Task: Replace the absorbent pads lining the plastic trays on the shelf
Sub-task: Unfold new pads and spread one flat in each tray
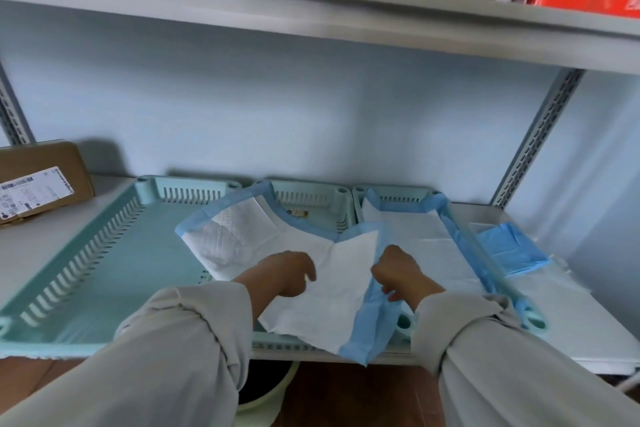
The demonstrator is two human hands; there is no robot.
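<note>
White pad [325,291] in both hands, middle tray [311,199] mostly hidden

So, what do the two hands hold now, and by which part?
Both hold the same absorbent pad over the middle tray. The right hand grips its blue right border; the left hand holds the white middle part, though its fingertips are hidden.

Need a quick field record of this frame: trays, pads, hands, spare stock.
left tray: bare, no pad
middle tray: pad held over it, partly unfolded, not yet flat
right tray: lined with a pad
left hand: grips the white face of the held pad
right hand: grips its blue edge
folded blue pads: on the shelf, right of the trays
cardboard box: far left on the shelf
</note>
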